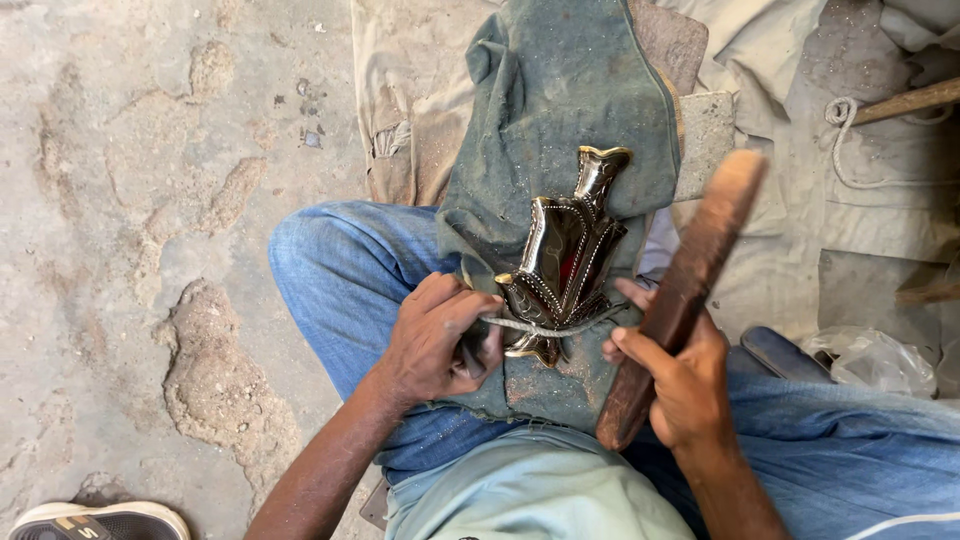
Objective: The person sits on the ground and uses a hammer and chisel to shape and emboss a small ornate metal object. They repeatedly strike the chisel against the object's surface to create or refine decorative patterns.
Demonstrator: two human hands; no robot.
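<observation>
Here's the polished metal piece [565, 262], dead centre on the lap, a flared, scalloped form with beaded edging and a dark mirror shine, its narrow neck pointing to one o'clock. It lies on a dusty grey-green cloth [560, 90] draped over the blue-jeaned knee [340, 270], a soft bed that looks meant to cushion the shiny surface and stop it sliding. At eight o'clock from the piece, the left hand [435, 340] is curled into a tight fist around the end of a thin pale cord [545, 327], pulled taut across the base of the metal, apparently pinning it down. At four o'clock, the right hand [680, 385] wraps closed around a worn brown wooden block [685, 290], long and flat, angled up toward one o'clock beside the piece; its fingertips seem to catch the cord's other end too, though that's hard to tell for sure. Fine grit speckles the cloth. Out at two o'clock, a loose rope [850, 140] trails over pale sacking [800, 60], and a sandal [95, 522] sits on the rough concrete floor [150, 200] at seven o'clock.
</observation>
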